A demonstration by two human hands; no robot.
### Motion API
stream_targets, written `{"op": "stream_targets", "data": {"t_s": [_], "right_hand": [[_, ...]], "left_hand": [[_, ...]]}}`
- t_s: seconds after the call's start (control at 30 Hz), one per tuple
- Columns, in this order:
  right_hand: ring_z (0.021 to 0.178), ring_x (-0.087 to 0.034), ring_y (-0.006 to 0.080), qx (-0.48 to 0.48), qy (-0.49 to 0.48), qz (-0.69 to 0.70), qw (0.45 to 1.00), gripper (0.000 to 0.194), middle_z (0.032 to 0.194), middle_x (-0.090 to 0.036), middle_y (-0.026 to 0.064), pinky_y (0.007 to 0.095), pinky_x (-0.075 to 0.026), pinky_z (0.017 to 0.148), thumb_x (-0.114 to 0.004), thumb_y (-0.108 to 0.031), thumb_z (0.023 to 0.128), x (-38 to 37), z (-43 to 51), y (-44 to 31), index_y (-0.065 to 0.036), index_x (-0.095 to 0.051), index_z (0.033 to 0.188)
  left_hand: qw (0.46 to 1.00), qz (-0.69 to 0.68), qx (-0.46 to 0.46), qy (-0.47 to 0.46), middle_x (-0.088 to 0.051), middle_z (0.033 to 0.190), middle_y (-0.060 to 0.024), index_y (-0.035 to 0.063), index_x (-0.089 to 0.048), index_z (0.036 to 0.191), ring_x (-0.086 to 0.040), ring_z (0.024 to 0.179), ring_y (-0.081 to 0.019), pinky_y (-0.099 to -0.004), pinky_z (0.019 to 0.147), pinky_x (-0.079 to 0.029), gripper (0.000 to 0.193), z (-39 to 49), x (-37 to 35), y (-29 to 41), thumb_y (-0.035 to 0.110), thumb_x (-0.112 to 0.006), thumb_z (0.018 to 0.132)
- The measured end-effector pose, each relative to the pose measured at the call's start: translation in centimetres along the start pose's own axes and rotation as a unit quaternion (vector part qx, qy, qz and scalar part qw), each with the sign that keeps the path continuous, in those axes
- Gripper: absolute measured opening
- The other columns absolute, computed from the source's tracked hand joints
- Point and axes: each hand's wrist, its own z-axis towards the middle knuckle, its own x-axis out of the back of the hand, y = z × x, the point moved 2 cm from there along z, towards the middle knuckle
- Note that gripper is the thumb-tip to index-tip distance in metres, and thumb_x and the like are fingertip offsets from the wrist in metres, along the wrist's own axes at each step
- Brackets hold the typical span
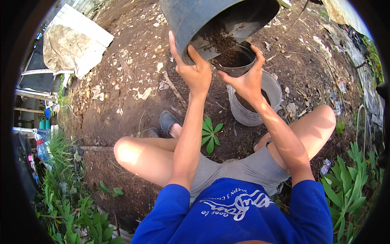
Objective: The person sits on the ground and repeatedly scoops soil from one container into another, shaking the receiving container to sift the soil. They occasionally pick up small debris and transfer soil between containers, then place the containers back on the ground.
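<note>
My left hand (195, 70) grips the rim of a large dark plastic bucket (189, 21), which is tipped on its side with its mouth towards me. Loose brown soil (224, 39) slides over the bucket's lip. It drops into a small black plant pot (234, 70), held by its rim in my right hand (248, 76). The pot sits just under the bucket's lip, and some soil shows inside it. Below my right hand, a grey translucent plastic tub (251, 117) stands on the ground, partly hidden by my forearm, with dark soil inside.
Stony bare earth (131, 91) surrounds me, with a stick (175, 88) lying on it. A cassava-like leaf (211, 134) lies between my feet. Near my left shoe (169, 120) is a small container (150, 133). Leafy plants (344, 186) grow at right, and a pale sheet (76, 39) hangs upper left.
</note>
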Motion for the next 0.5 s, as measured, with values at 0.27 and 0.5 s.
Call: {"op": "stream_targets", "data": {"t_s": [0.27, 0.5], "right_hand": [[0.118, -0.065, 0.0357, -0.021, -0.017, 0.034, 0.999, 0.119, 0.13, -0.058, 0.0265, 0.0448, -0.053, 0.102, -0.101, -0.027, 0.063, -0.1, -0.2, 0.0, 0.002, -0.025, 0.149], [0.115, -0.068, 0.0371, -0.016, 0.005, 0.046, 0.999, 0.118, 0.127, -0.061, 0.0277, 0.0447, -0.055, 0.1, -0.101, -0.027, 0.064, -0.3, 0.1, 0.3, 0.003, -0.024, 0.148]], "left_hand": [[0.996, 0.013, -0.088, 0.017, -0.06, 0.14, -0.0268, -0.0059, -0.032, 0.156, -0.065, 0.124, -0.0326, -0.04, 0.101, -0.052, 0.055, 0.2, 0.1, 1.0, 0.011, -0.053, 0.108], [0.994, 0.014, -0.109, 0.008, -0.067, 0.131, -0.0269, -0.0022, -0.029, 0.16, -0.072, 0.112, -0.0334, -0.0405, 0.09, -0.058, 0.061, 0.5, -0.1, 1.2, 0.005, -0.054, 0.105]]}}
